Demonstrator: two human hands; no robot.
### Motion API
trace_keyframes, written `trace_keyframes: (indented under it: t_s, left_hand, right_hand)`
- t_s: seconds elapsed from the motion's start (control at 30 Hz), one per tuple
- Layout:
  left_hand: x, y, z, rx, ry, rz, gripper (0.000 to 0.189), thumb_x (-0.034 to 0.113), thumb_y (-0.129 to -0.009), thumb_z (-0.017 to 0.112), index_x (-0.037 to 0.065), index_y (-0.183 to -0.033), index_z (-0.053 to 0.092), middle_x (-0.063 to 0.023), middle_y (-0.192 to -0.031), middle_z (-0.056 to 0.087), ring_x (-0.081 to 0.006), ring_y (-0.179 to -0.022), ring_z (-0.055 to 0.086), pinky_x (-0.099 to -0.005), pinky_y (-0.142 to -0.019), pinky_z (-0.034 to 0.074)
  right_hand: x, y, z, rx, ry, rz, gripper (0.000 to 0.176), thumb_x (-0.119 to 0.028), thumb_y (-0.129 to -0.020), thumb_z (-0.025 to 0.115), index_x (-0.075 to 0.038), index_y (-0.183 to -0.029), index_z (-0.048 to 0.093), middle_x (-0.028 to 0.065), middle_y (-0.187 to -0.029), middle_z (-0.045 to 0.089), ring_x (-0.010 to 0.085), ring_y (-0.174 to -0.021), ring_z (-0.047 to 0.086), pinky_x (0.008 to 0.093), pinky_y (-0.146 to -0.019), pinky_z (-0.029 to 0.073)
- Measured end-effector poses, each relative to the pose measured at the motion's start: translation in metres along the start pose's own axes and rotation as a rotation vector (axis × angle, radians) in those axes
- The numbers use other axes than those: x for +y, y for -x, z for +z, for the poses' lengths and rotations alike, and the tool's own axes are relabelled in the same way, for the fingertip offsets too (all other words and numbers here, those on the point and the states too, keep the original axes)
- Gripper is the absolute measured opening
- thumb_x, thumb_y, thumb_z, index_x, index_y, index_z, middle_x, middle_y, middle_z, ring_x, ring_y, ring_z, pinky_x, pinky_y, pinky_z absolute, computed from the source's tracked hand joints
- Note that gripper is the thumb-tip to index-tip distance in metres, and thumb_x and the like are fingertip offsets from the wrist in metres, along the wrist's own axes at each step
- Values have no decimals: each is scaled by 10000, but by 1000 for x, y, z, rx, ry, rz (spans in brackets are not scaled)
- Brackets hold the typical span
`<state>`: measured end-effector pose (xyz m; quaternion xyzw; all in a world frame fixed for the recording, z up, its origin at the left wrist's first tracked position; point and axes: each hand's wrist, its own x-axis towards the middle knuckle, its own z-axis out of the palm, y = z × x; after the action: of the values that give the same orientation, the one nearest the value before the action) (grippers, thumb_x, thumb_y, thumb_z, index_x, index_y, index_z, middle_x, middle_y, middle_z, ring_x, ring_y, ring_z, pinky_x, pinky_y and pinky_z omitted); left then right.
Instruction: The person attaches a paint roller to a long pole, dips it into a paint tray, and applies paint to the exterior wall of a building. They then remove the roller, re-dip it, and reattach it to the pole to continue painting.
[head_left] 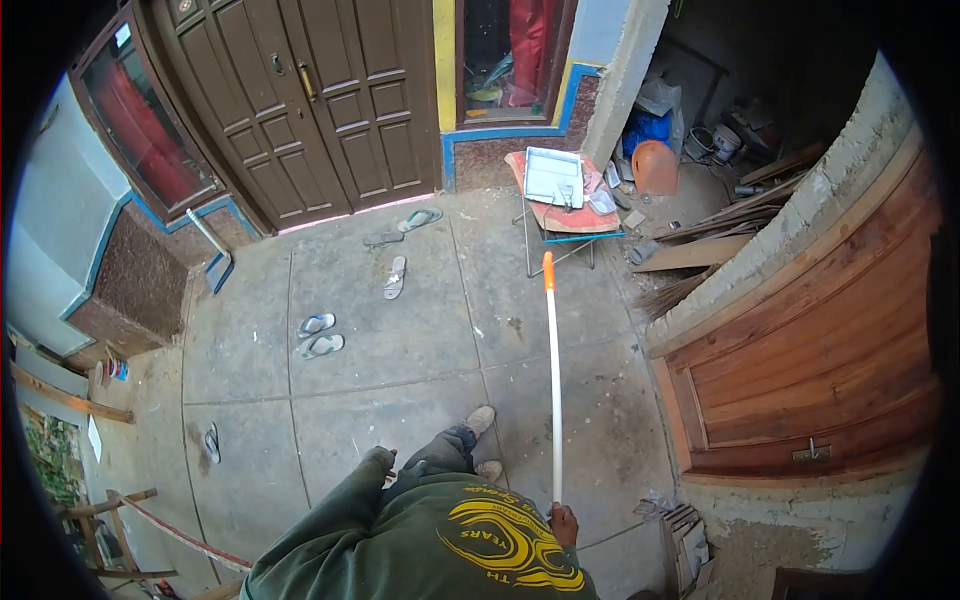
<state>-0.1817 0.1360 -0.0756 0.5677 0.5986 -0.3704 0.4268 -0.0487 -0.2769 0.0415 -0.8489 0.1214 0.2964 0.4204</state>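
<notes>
My right hand (564, 524), low in the view at right of centre, is closed around the lower end of a long white pole (556, 390). The pole extends up and away above the concrete floor, and its orange end (548, 271) appears just below a small folding table. My left hand (389, 479) is beside the dark trousers, largely hidden at the end of the green sleeve; its fingers are too small to make out. On the table's red top (541, 212) lie a white paint tray (553, 177), cloths and a clear plastic item.
Sandals (322, 346) are scattered on the floor (400, 350). A dustpan (218, 270) leans by the left wall, near brown double doors (350, 100). At right are a wooden door (800, 350), stacked wood (740, 220) and an orange container (655, 168). Tile pieces (690, 545) stand lower right.
</notes>
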Motion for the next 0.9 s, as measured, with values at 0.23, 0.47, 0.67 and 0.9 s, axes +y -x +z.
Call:
trace_keyframes:
  t_s: [0.23,0.47,0.67,0.9]
  left_hand:
    - [13,-8,8,2,151,98,387,386,-902,470,21,-1004,544,-166,-897,633,-295,-661,625,-475,-554,510]
    - [54,-3,6,-35,397,224,356,357,-857,534,138,-1100,391,-161,-972,553,-314,-673,635,-473,-485,510]
    - [117,-53,30,-367,363,277,352,391,-881,485,119,-1104,463,-156,-974,560,-363,-710,622,-520,-470,497]
    - [259,117,78,-385,266,882,291,393,-857,547,156,-1024,519,-21,-868,581,-152,-694,600,-331,-525,477]
  right_hand:
    - [10,-106,39,147,-50,-231,401,-376,-885,478,-37,-669,474,58,-518,472,150,-415,458,330,-419,371]
    - [-37,-77,13,276,160,-404,427,-379,-883,440,12,-716,481,211,-614,504,362,-566,507,437,-549,397]
    - [-19,-28,-4,323,242,-453,332,-311,-878,451,-7,-756,506,216,-641,512,400,-635,528,460,-535,394]
    - [-36,-14,-24,302,-50,-520,253,-249,-885,446,-26,-901,565,163,-716,595,306,-669,583,415,-568,439]
